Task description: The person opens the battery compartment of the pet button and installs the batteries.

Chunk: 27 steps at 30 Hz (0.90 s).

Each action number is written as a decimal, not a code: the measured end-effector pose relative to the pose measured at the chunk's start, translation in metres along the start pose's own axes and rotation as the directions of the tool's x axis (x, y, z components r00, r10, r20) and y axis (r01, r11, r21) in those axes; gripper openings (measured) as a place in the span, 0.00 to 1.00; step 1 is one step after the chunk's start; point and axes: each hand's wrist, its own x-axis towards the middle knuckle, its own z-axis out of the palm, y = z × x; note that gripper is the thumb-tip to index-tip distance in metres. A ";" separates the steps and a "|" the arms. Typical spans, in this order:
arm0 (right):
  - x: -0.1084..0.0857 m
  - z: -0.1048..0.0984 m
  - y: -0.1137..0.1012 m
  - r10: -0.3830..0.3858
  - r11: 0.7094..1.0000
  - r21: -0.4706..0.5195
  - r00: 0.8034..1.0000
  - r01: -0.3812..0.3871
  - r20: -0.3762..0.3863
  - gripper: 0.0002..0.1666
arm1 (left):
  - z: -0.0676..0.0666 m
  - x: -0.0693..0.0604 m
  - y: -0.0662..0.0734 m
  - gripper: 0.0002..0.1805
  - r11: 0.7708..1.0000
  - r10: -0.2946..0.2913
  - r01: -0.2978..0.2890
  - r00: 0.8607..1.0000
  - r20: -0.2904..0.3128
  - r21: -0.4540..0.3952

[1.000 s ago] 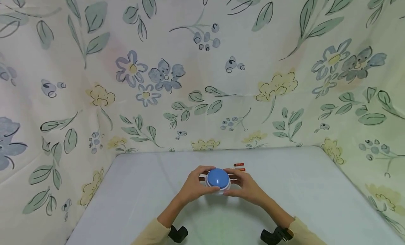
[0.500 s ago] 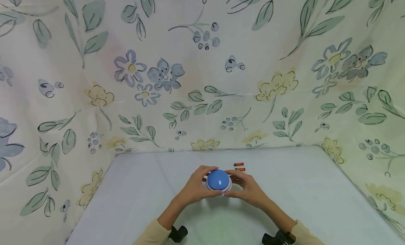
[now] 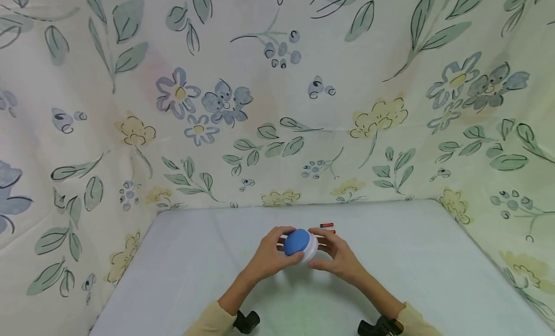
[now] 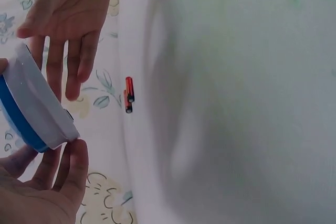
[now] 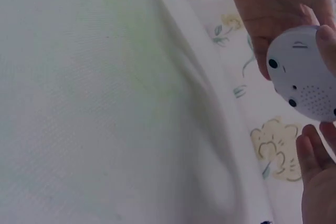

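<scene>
A round push button with a blue dome and white base (image 3: 299, 242) is held in the air above the white table, tilted with its dome toward the left. My left hand (image 3: 270, 254) grips it by the rim, thumb in front. My right hand (image 3: 336, 254) is at the base side, its fingers spread and mostly straight in the left wrist view; whether it touches the base is unclear. In the right wrist view the underside (image 5: 304, 77) shows small speaker holes and dark feet. Two small red-and-black batteries (image 3: 326, 225) lie on the table behind the right hand.
The white-covered table (image 3: 208, 259) extends around both hands. A floral cloth (image 3: 282, 148) hangs behind it and along both sides. Each wrist wears a black camera mount (image 3: 246, 321).
The button has turned in the hands, its dome swinging from upward toward the left so that the white base shows on the right. Both hands stay in nearly the same place.
</scene>
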 end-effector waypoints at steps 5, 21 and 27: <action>0.001 0.004 0.000 -0.001 1.000 -0.001 1.000 0.001 -0.027 0.45 | 0.004 0.002 0.003 0.36 0.999 -0.021 0.021 1.000 -0.016 -0.025; -0.002 0.007 0.004 0.017 1.000 -0.017 1.000 -0.017 -0.018 0.46 | 0.001 0.000 0.012 0.38 0.997 -0.075 0.074 0.997 0.030 0.013; -0.004 0.008 0.005 0.030 1.000 0.000 1.000 -0.030 -0.006 0.50 | 0.002 -0.001 0.011 0.37 0.997 -0.072 0.073 0.997 0.036 -0.032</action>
